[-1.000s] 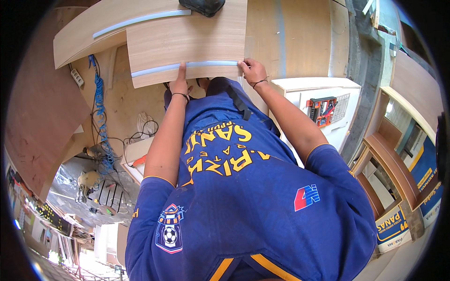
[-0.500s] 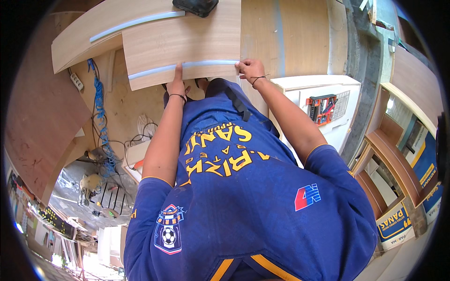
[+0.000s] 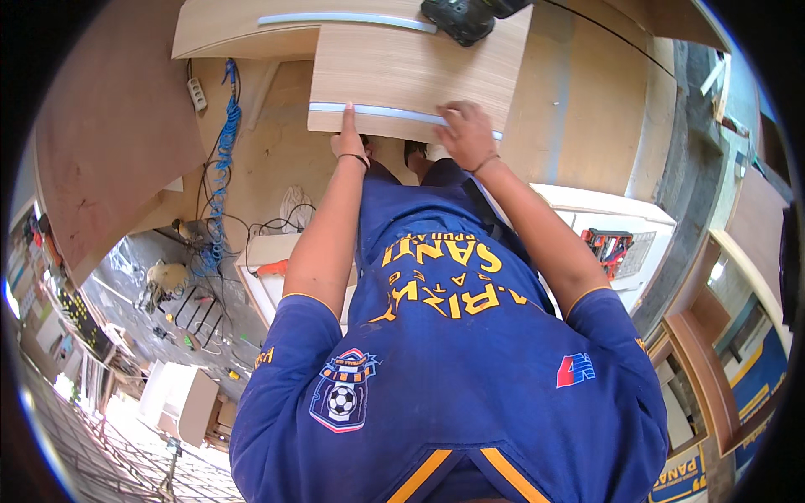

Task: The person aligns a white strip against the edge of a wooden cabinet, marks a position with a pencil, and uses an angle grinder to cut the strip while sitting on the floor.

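A light wood-grain panel (image 3: 402,71) lies in front of me, with a narrow pale-blue strip (image 3: 390,112) running along its near edge. My left hand (image 3: 350,142) grips that near edge, thumb on top across the strip and fingers underneath, partly hidden. Slightly blurred, my right hand (image 3: 470,136) rests over the strip near its right end, fingers spread and holding nothing I can see. A black tool-like object (image 3: 459,21), cut off by the top of the picture, sits on the panel's far part.
Another wood panel (image 3: 226,29) with a similar strip (image 3: 344,18) lies beyond. To the left are a coiled blue hose (image 3: 225,138) and a white power strip (image 3: 197,95). At right, a white cabinet piece (image 3: 650,230) carries an orange-and-black tool (image 3: 605,250).
My right hand has left the panel's right corner, where it pinched the strip's end, and moved inward over the strip with fingers spread. My left hand keeps its grip. The whole view has shifted.
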Available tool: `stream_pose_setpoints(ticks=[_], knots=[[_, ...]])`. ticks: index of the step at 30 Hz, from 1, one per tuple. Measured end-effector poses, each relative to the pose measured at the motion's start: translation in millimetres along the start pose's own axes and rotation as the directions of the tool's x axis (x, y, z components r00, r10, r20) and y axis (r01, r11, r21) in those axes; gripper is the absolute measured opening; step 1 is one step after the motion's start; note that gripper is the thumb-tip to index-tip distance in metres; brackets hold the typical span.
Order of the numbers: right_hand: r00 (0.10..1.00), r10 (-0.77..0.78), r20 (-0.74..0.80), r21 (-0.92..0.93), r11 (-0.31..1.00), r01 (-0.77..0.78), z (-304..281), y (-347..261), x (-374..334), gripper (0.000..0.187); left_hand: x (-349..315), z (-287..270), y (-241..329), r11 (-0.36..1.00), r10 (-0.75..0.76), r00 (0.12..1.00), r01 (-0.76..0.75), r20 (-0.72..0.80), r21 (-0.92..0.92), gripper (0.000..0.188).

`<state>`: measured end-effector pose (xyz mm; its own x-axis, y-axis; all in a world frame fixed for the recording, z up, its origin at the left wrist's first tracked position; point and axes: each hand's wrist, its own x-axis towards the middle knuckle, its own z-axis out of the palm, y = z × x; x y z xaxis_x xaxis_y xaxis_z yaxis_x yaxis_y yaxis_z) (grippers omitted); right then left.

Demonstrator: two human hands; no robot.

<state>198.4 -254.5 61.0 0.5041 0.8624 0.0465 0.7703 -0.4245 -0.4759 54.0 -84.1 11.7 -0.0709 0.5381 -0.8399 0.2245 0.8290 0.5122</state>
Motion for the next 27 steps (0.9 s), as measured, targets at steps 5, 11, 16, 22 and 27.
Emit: stream_pose_setpoints(ticks=[5,11,16,22,27], knots=[[0.956,-0.128,0.264,-0.093,0.983,0.157,38,-52,41,0.039,15,-14,12,0.994,0.041,0.998,-0.046,0.051,0.097,0.063],[0.925,-0.210,0.318,-0.190,0.941,0.279,43,-58,38,0.044,28,-24,-1,0.989,0.114,0.986,-0.124,0.125,0.080,0.066],[0.890,-0.164,0.426,-0.262,0.919,0.295,38,-63,47,0.042,26,-12,-3,0.997,0.062,0.993,-0.066,0.096,0.038,0.058],[0.851,-0.087,0.518,-0.217,0.949,0.229,36,-76,82,0.030,36,-34,8,0.984,0.167,0.979,-0.157,0.115,-0.087,0.056],[0.899,-0.098,0.428,-0.184,0.964,0.193,55,-97,118,0.042,75,-52,11,0.867,0.410,0.907,-0.420,0.095,0.267,0.051]])
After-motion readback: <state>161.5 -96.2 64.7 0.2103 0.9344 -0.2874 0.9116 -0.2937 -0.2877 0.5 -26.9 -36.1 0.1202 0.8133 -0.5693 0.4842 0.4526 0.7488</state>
